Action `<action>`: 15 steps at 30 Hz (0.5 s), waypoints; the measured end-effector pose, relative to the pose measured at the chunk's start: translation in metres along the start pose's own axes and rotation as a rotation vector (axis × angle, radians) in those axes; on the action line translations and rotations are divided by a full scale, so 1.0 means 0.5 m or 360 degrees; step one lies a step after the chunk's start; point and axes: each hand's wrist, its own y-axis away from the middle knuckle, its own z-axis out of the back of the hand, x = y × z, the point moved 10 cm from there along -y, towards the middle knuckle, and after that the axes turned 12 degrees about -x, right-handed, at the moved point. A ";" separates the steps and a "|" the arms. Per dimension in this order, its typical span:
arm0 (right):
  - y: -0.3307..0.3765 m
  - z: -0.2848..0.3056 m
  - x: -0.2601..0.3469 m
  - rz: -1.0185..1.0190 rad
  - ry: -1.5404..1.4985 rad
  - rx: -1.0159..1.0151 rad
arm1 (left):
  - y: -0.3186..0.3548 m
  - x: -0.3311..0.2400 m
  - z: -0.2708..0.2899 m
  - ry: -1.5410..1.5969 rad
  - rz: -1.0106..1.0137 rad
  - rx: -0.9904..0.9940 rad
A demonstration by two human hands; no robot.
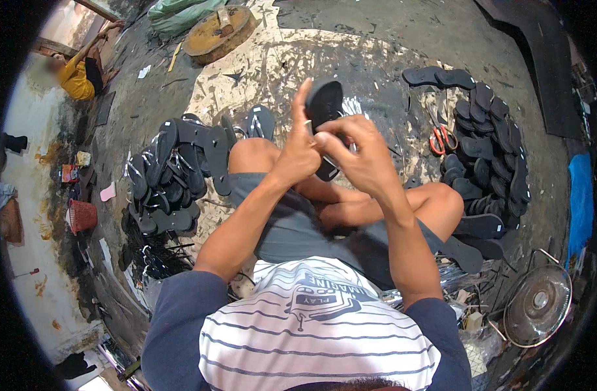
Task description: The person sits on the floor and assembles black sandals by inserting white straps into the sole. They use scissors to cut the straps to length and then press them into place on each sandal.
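Note:
My left hand [300, 148] is closed round a black flip-flop sole [324, 100], with one finger stretched up along its edge. The sole is held up in front of my crossed legs, its rounded end pointing away from me. Over its middle, my right hand [358, 144] is bent in a pinch, thumb and fingertips close to my left thumb. A small whitish bit shows between the hands; what the right fingers grip is too small to make out. The hands hide the sole's middle, and its lower end shows beneath them.
Black flip-flops with straps [181, 159] are heaped at my left. Bare black soles [497, 140] stand in a curved pile at right, beside orange-handled scissors [443, 138]. A fan [538, 305] is at lower right, a round wooden block [220, 36] farther off. Another person [80, 77] sits far left.

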 end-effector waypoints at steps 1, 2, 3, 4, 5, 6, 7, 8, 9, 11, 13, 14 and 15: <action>0.008 -0.016 -0.016 -0.0013 -0.0010 0.0013 | 0.005 0.001 -0.010 -0.0030 0.0007 0.0121; 0.016 -0.031 -0.035 -0.0026 -0.0020 0.0025 | 0.016 0.004 -0.018 -0.0064 0.0019 0.0241; 0.023 -0.029 -0.058 -0.0223 -0.0241 -0.0001 | 0.025 -0.004 -0.030 -0.0032 0.0023 0.0347; 0.032 -0.028 -0.080 -0.0420 -0.0463 -0.0029 | 0.033 -0.015 -0.038 -0.0001 0.0027 0.0452; 0.041 -0.027 -0.101 -0.0618 -0.0686 -0.0059 | 0.033 -0.011 -0.034 0.0154 0.0204 0.0500; 0.044 -0.008 -0.112 -0.0862 -0.0939 -0.0155 | 0.041 -0.001 -0.033 0.0318 0.0401 0.0537; 0.024 0.011 -0.101 -0.0767 -0.0926 -0.0220 | 0.029 0.013 -0.023 0.0305 0.0458 0.0443; 0.008 0.025 -0.095 -0.0672 -0.0912 -0.0285 | 0.018 0.027 -0.014 0.0293 0.0514 0.0350; 0.005 0.025 -0.099 -0.0648 -0.0884 -0.0305 | 0.017 0.032 -0.012 0.0272 0.0489 0.0301; 0.012 0.017 -0.102 -0.0614 -0.0627 -0.0212 | 0.018 0.038 -0.009 0.0233 0.0437 0.0203; 0.015 0.020 -0.103 -0.0674 -0.0323 -0.0171 | 0.020 0.023 -0.014 0.0170 0.0436 0.0202; 0.010 0.026 -0.094 -0.0565 -0.0210 -0.0209 | 0.020 0.017 -0.017 0.0139 0.0435 0.0200; 0.006 0.029 -0.083 -0.0455 -0.0102 -0.0245 | 0.020 0.014 -0.016 0.0110 0.0399 0.0188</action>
